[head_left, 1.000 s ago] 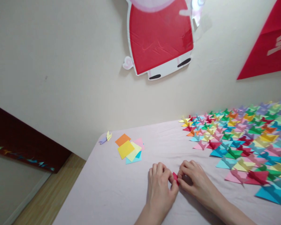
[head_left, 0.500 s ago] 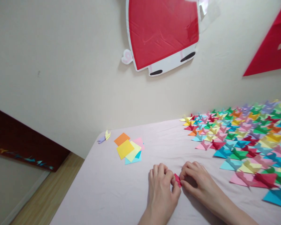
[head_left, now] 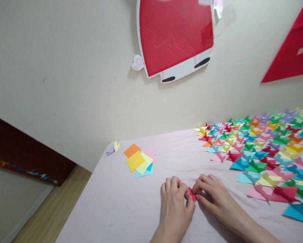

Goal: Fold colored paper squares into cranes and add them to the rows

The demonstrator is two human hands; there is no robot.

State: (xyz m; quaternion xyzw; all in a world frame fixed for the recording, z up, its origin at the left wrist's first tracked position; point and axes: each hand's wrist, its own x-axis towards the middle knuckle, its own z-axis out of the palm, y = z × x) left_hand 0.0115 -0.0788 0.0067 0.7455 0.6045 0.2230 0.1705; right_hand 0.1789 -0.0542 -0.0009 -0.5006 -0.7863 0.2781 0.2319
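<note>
Peeking out between the two hands, low at the pale cloth [head_left: 111, 206], a small red paper [head_left: 192, 194] is pinched by thumb and fingers of the left hand [head_left: 175, 202] on one side and the right hand [head_left: 213, 194] on the other. Loose paper squares [head_left: 135, 162] overlap beyond the left hand; folded paper birds [head_left: 270, 181] crowd the right side, near the wall [head_left: 90, 67].

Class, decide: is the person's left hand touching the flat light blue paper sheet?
Apart: the head view shows pale pinkish cloth between the left hand and that light blue paper sheet.
</note>
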